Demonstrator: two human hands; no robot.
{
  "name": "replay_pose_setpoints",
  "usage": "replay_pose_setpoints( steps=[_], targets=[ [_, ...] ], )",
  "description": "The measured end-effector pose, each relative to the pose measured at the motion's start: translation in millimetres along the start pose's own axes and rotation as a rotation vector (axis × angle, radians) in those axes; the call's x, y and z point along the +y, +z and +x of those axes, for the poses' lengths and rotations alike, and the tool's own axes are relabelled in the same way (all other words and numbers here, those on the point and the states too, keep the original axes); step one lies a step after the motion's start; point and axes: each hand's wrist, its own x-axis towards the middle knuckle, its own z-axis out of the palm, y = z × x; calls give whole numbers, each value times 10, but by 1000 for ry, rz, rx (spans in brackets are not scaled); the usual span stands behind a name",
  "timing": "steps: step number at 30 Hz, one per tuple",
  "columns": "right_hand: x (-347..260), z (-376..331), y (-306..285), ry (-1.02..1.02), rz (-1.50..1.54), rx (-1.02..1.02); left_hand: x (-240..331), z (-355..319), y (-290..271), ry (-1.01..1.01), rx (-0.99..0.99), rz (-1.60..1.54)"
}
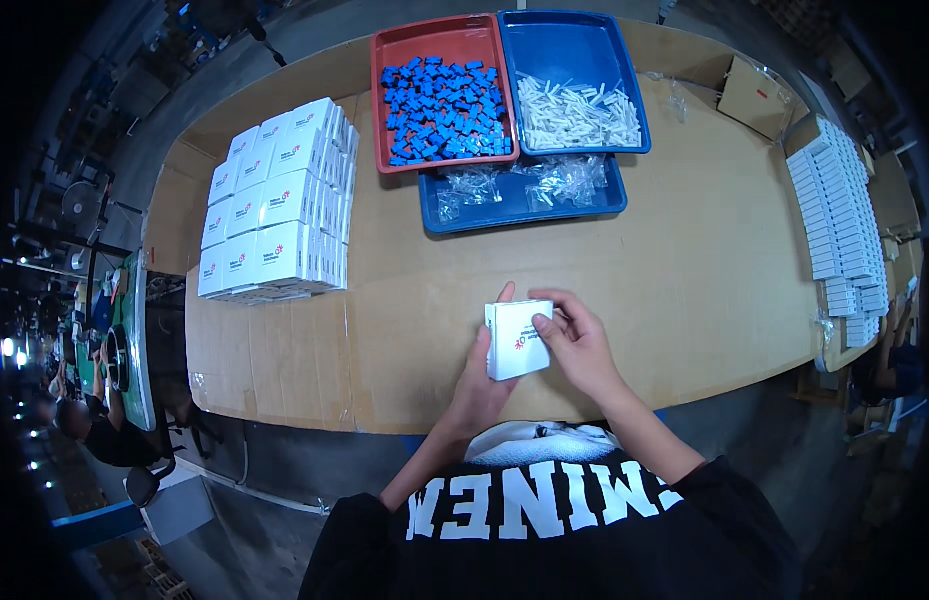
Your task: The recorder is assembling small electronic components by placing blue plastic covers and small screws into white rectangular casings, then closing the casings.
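Left fingers (482,348): gripping 1 white box (517,350) | right fingers (552,334): gripping its upper-right corner

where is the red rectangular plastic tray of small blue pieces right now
The red tray is at the top of the head view, slightly left of centre, directly beside the blue plastic tray of white pieces on its right.

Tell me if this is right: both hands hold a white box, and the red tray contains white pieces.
No: the head view shows blue pieces in the red tray. The left hand and right hand do hold a white box.
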Motion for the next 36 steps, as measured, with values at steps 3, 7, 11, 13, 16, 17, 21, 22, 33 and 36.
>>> replay_pose_setpoints(
  steps=[3, 7, 11, 13, 16, 17, 21, 22, 33, 36],
  targets=[
    [3, 0, -43, -280, -613, 41, -82, 38, -61, -280, 131, -297],
    [-113, -36, -81, -376, -738, -149, -135, 45, -189, -423, 155, -388],
    [-41, -32, -58, -385, -760, -294, -235, 43, -313, -437, 153, -398],
    [4, -27, -57, -422, -777, -278, -234, 62, -229, -423, 178, -399],
    [102, -25, -82, -594, -792, -244, -216, 49, -201, -403, 178, -396],
    [121, -16, -78, -602, -794, -247, -215, 45, -176, -384, 185, -429],
    [148, -2, -67, -744, -781, -208, -204, 39, -144, -344, 142, -477],
    [156, -4, -79, -760, -767, -196, -201, 40, -126, -344, 133, -487],
    [-22, 61, -119, -551, -712, 97, -224, -2, -445, -330, 194, -434],
    [126, 150, -289, -410, -955, 60, -293, 30, -646, -330, 102, -521]
  ],
)
